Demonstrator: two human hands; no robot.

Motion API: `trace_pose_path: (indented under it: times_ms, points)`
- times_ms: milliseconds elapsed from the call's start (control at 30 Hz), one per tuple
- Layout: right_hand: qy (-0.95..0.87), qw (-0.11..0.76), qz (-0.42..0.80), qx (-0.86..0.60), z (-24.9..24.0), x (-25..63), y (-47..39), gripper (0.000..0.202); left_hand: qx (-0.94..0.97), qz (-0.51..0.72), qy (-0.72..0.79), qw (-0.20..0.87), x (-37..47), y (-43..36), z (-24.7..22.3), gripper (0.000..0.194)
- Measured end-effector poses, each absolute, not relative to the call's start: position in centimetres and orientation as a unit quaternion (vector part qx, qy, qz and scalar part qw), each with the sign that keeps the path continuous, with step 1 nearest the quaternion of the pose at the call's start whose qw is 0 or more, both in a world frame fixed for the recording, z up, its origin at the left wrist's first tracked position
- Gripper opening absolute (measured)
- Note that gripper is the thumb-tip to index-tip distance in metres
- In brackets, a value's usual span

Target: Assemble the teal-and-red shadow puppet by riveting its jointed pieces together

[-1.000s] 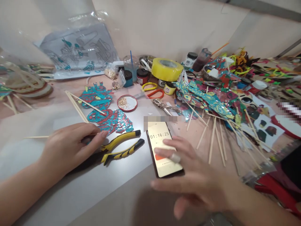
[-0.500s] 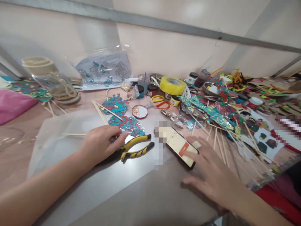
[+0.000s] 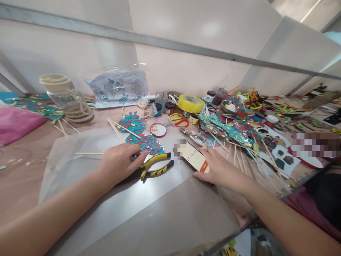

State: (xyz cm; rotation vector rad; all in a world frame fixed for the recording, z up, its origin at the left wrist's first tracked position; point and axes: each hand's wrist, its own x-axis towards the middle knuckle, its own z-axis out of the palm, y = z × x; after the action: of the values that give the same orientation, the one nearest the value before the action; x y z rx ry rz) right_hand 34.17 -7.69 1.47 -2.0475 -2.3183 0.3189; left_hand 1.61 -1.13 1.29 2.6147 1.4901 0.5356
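Observation:
My left hand (image 3: 124, 161) rests over the head of the yellow-and-black pliers (image 3: 157, 167); its fingers are curled, and what lies under them is hidden. Just beyond it are blue-and-red painted cutouts (image 3: 149, 143) with thin wooden sticks (image 3: 115, 131). My right hand (image 3: 213, 167) is closed around the lower end of a phone (image 3: 192, 156), thumb on one side and fingers on the other. The phone lies on the table with a timer on its lit screen. A red-rimmed lid (image 3: 158, 130) holding small gold bits sits behind the pliers.
Yellow tape (image 3: 190, 103), paint jars (image 3: 169, 107), scissors (image 3: 182, 123) and a metal hole punch (image 3: 190, 136) stand or lie behind. A clear bottle (image 3: 71, 103) is at the left. Painted cutouts on sticks (image 3: 229, 128) pile up at the right.
My right hand has gone from hovering spread over the phone to gripping its lower end. The view has shifted slightly. My left hand stays by the pliers.

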Motion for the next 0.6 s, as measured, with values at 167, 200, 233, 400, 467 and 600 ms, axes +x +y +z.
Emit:
trace_pose_path:
  times_ms: [167,200,233,400,467,600]
  points:
    - [-0.729,0.030,0.148,-0.667,1.7,33.9,-6.7,0.085,0.864,0.177,0.471,0.028,1.5,-1.2,1.1,0.044]
    - [-0.725,0.033,0.156,-0.670,1.7,33.8,-6.6,0.084,0.865,0.179,0.469,0.024,1.4,-1.1,1.0,0.043]
    - [-0.720,0.036,0.162,-0.674,1.8,33.7,-6.6,0.084,0.865,0.181,0.468,0.019,1.4,-1.1,0.9,0.042]
    - [-0.707,0.069,0.173,-0.682,1.7,33.4,-7.0,0.084,0.871,0.182,0.456,0.011,1.3,-0.9,0.5,0.042]
    - [-0.705,0.084,0.173,-0.682,1.6,33.7,-7.2,0.081,0.873,0.176,0.454,0.013,1.3,-0.9,0.6,0.042]
    - [-0.678,0.111,0.118,-0.717,1.7,35.8,-6.8,0.077,0.874,0.172,0.455,0.010,1.2,-0.9,0.6,0.042]
